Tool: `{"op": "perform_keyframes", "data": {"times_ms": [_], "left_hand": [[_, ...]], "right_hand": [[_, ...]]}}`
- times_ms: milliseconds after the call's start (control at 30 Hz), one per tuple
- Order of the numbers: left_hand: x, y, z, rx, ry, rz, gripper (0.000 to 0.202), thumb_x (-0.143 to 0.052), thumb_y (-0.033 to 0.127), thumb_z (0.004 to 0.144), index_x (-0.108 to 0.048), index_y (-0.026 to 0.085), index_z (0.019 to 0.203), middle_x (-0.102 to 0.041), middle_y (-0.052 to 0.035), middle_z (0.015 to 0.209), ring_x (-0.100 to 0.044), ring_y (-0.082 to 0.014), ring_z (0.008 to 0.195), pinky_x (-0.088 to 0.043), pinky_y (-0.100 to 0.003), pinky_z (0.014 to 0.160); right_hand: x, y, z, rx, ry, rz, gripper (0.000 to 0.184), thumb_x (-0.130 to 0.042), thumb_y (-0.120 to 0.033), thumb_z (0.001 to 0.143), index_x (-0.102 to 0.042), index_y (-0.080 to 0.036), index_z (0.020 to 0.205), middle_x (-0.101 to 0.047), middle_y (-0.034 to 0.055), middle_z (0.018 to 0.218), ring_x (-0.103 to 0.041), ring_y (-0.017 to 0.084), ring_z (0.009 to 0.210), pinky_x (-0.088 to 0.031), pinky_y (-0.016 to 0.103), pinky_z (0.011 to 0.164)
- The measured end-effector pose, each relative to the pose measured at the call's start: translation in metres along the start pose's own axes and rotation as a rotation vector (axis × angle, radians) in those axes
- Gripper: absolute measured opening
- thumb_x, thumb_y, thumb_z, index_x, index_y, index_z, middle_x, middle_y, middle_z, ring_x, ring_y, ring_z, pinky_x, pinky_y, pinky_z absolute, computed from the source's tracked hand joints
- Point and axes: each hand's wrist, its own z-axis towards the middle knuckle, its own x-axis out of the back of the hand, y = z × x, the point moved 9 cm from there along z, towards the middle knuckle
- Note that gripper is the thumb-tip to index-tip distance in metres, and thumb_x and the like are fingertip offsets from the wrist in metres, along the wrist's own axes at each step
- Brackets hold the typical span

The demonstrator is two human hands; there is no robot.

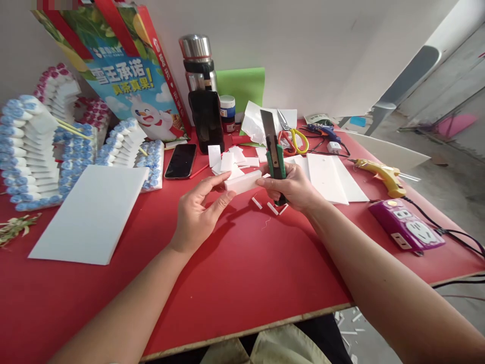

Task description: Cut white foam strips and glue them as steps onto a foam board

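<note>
A small white foam block (244,183) is raised above the red table (242,273), pinched at its left end between the thumb and fingers of my left hand (200,210). My right hand (290,186) is closed round a green utility knife (278,161), its blade pointing up and away from me. The right thumb and fingertip also touch the block's right end. Below the hands lie several thin white offcuts (256,203). Just beyond, loose white foam pieces (231,161) form a small heap.
At left are a white foam sheet (89,215), blue-and-white foam crafts (28,151), a phone (181,161) and a printed bag (131,76). A thermos (196,48) stands behind. To the right are white sheets (328,177), scissors (299,141), a yellow glue gun (382,177) and a purple power strip (405,227).
</note>
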Motion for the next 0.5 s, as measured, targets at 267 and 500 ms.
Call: {"op": "perform_keyframes", "data": {"times_ms": [267, 500], "left_hand": [[-0.005, 0.023, -0.006, -0.142, -0.015, 0.072, 0.02, -0.073, 0.029, 0.09, -0.073, 0.02, 0.108, -0.078, -0.0026, 0.094, -0.071, -0.0143, 0.079, -0.059, -0.027, 0.08], [-0.006, 0.018, -0.007, -0.104, -0.017, -0.059, 0.034, -0.076, 0.028, 0.088, -0.065, 0.022, 0.119, -0.071, -0.0062, 0.113, -0.07, -0.0157, 0.088, -0.06, -0.031, 0.087]], "right_hand": [[-0.008, 0.012, -0.002, -0.162, -0.074, 0.221, 0.035, -0.09, -0.03, 0.071, -0.058, -0.017, 0.076, -0.039, -0.0101, 0.05, -0.031, 0.004, 0.043, -0.024, 0.02, 0.043], [-0.019, 0.027, -0.011, -0.395, -0.176, 0.283, 0.037, -0.089, -0.026, 0.073, -0.053, -0.017, 0.07, -0.035, -0.011, 0.05, -0.026, 0.002, 0.044, -0.023, 0.018, 0.042]]}}
